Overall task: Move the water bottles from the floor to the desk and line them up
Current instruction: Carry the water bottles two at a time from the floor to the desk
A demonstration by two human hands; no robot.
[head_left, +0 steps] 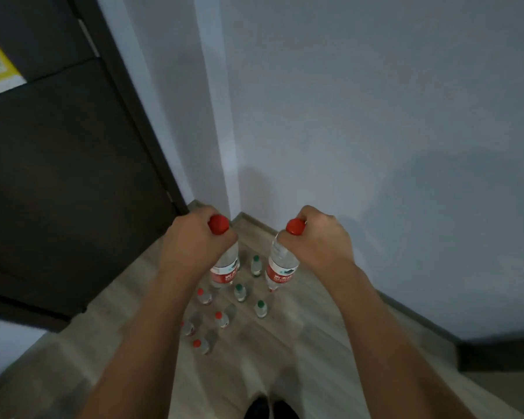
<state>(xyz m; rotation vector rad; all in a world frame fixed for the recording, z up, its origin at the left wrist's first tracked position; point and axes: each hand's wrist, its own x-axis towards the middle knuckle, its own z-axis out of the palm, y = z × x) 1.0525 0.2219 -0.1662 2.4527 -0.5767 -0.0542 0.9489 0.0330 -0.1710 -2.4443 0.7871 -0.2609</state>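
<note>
Two bottles gripped by the necks — left hand (195,237) on one bottle (224,267), right hand (315,237) on another (280,267). Hanging upright below the hands, clear of the floor (300,343). Small bottles (239,293) standing far beneath, between both hands — table unseen.

Six red-capped bottles (224,269), three green-capped bottles (256,266), two hands (194,240)

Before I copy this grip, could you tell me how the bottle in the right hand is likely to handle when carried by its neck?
The bottle hangs tilted below the right hand, so it will probably swing. It looks full, so likely heavy. The red cap above the fingers should stop it slipping.
</note>
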